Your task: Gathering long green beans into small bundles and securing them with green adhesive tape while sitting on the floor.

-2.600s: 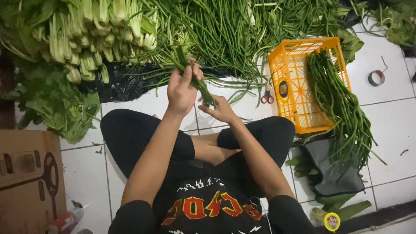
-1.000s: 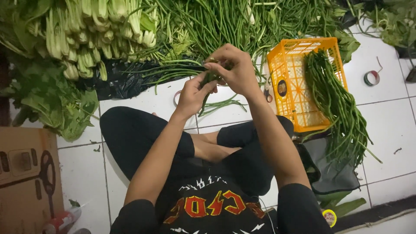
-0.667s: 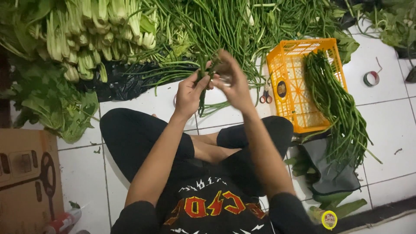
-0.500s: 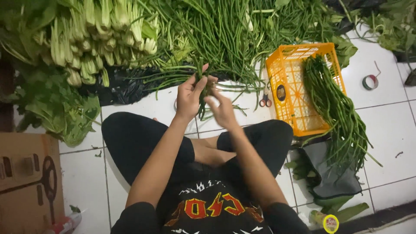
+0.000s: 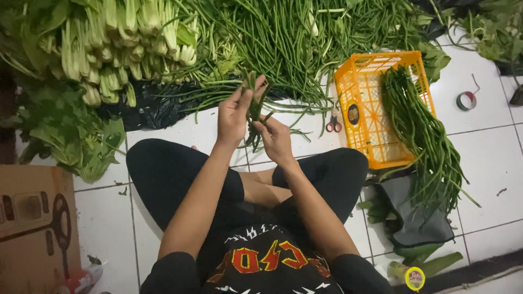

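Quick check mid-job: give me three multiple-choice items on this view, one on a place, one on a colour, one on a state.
1. Where do the scissors lie?
A. inside the crate
B. on the tiles left of the crate
C. on the cardboard box

2. What colour is the crate?
A. orange
B. blue
C. white

3. What is the left hand doing?
A. resting on a knee
B. gripping a small bunch of long beans
C. holding tape

Answers: B, they lie on white tile beside its left wall; A, its plastic lattice is orange; B, its fingers wrap the stems, right hand just below.

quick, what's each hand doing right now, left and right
Left hand: closed around the upper part of a small bunch of long beans.
Right hand: closed on the same bunch, lower down.
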